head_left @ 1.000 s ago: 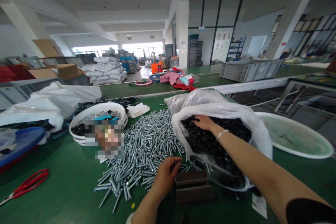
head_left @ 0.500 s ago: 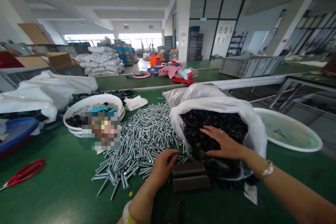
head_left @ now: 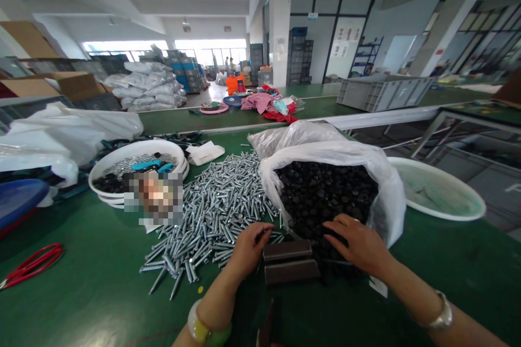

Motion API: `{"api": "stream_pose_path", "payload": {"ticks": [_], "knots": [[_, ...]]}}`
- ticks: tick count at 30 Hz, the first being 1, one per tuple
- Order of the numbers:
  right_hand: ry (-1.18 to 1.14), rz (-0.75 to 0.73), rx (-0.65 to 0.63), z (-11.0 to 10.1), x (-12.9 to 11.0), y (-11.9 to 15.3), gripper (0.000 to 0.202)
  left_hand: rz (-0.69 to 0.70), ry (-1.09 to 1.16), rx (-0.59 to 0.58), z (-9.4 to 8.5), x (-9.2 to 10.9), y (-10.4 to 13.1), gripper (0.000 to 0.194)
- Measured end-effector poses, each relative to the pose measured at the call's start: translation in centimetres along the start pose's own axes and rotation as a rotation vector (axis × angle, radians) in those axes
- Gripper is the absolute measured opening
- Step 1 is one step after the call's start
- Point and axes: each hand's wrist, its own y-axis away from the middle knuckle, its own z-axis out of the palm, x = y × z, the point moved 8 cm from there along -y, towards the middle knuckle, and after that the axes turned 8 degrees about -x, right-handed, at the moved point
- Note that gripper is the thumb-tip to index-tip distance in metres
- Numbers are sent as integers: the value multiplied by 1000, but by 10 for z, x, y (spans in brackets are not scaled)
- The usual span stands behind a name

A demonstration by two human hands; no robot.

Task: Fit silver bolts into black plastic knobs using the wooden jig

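My left hand is at the right edge of a loose pile of silver bolts. Its thumb and fingertips are pinched together; whatever is between them is too small to make out. Just right of it lies a dark brown grooved block made of two parallel bars. My right hand reaches over the near lip of a white plastic bag full of small black plastic parts. Its fingers are bent but apart, with the tips touching the black parts.
White basins at left hold black and silver pieces and a blue-handled tool; a pixelated patch covers their front. Red-handled scissors lie far left. A shallow white tray is at right. A dark blade-like object points up near the front edge.
My right hand has drawn back toward me, from spread over the black parts to the bag's near edge, fingers now more bent. My left hand stays pinched by the bolts. The view has shifted slightly.
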Motion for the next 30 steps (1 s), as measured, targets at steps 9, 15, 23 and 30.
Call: {"api": "stream_pose_path", "payload": {"ticks": [9,15,23,30], "knots": [[127,23,-68,2,-6,-20,21,4,-5,1,-2,4,3,21],[3,62,130,-20,9,-27,28,13,22,5,-3,6,3,20],[36,80,76,-12,16,-65,28,-69,206,35,-8,0,7,22],[-223,-335,-15,-32,-86,-72,24,-130,808,-81,2,12,9,49]]}}
